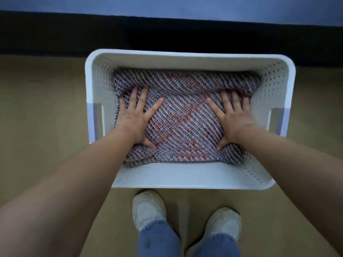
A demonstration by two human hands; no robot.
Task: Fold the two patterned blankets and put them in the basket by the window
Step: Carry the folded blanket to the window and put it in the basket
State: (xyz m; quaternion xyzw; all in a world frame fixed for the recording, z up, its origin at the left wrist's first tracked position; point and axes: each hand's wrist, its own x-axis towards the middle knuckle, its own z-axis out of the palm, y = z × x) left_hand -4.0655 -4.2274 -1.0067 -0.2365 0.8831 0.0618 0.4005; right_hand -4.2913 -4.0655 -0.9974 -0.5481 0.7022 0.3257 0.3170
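White perforated plastic basket (189, 176) on tan floor (46, 108), holding folded striped red-blue-white knit blanket (178, 119). Left hand (136, 115) and right hand (234, 116) spread flat, fingers splayed, pressed on blanket, gripping nothing.

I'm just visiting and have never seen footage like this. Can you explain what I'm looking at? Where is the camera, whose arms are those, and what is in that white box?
There is no machine here. The one picture comes from a wide-angle camera worn on a person's head, looking forward and down, so you see their own bare arms reaching away from you. The left hand and the right hand lie flat, fingers spread, pressing on a patterned blanket with diagonal stripes. Neither hand grips anything. The blanket lies folded inside a white perforated basket that stands on a tan floor, near a dark strip along the far side. Whether a second blanket lies under it cannot be told. At the bottom are the person's pale shoes and jeans.
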